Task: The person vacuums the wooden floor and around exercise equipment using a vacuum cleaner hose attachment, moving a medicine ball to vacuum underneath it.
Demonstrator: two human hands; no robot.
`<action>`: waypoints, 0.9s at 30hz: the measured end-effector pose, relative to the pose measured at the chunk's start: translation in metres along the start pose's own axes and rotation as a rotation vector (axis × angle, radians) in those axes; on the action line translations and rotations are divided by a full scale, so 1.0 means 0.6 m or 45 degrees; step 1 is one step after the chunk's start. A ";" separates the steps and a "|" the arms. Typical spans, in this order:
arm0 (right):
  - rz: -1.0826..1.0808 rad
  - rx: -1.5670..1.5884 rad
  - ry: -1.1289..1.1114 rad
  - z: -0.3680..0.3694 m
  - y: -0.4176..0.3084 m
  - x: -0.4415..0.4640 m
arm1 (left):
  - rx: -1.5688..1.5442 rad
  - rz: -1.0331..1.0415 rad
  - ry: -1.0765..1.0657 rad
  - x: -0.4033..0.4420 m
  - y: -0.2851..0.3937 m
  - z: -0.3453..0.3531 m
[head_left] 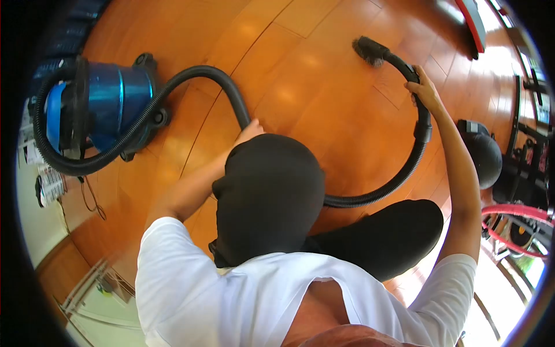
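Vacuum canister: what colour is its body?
The vacuum canister is shiny metallic blue, seen in the head view.

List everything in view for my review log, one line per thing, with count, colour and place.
Vacuum cleaner: 1, blue and black, far left
Hose: 1, black, from the cleaner, passing behind the raised knee to the right
Handle tube: 1, black, right of centre
Brush head: 1, black with greyish bristles, upper right
Wooden floor: 1, orange-brown, throughout
Red-edged item: 1, top right, unclear
Round object: 1, black, right
Curved rim: pinkish red, right edge, count unclear
Left hand: 1, bare, at the hose, partly hidden
Right hand: 1, bare, around the handle tube
Shirt: 1, white, bottom
Legs: 2, black-clad, lower centre
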State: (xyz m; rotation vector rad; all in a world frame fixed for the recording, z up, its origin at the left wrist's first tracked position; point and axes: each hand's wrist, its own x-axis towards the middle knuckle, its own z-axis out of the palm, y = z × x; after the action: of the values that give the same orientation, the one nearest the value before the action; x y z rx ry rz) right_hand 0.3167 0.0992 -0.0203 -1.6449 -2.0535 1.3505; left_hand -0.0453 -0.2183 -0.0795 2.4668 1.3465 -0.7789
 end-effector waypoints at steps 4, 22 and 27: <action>-0.082 -0.164 -0.040 0.102 -0.089 0.027 | -0.511 -0.059 0.192 -0.072 0.081 0.045; -0.232 -0.529 0.009 0.206 -0.155 0.057 | -0.930 -0.156 0.627 -0.038 0.100 0.178; -0.197 -0.642 0.042 0.256 -0.228 0.080 | -0.987 -0.220 0.493 -0.036 0.102 0.159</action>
State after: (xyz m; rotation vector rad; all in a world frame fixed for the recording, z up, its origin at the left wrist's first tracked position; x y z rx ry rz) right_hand 0.1090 0.0626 -0.0259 -1.6116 -2.5869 0.7889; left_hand -0.0366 -0.3088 -0.1506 1.9268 1.6009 0.2121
